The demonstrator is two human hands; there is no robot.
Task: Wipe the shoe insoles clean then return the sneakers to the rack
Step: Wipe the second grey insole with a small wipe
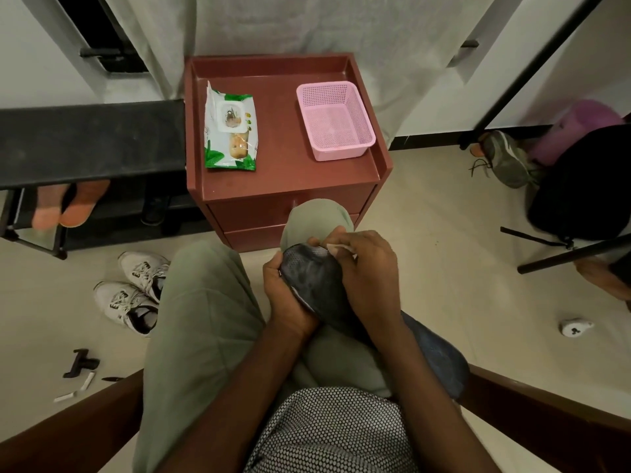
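Over my lap, the dark insole [316, 285] sits gripped in my left hand [285, 295], while my right hand [367, 271] pinches a white wipe [336, 248] against its tip. Sneakers [136, 291] wait on the floor beside my left knee, wipes pack [230, 128] on the red bench [290, 179].

Cabinet top [283, 158] free btwn wipes pack [229, 128] & pink basket [334, 121]; sneakers [135, 291] crowd floor left.
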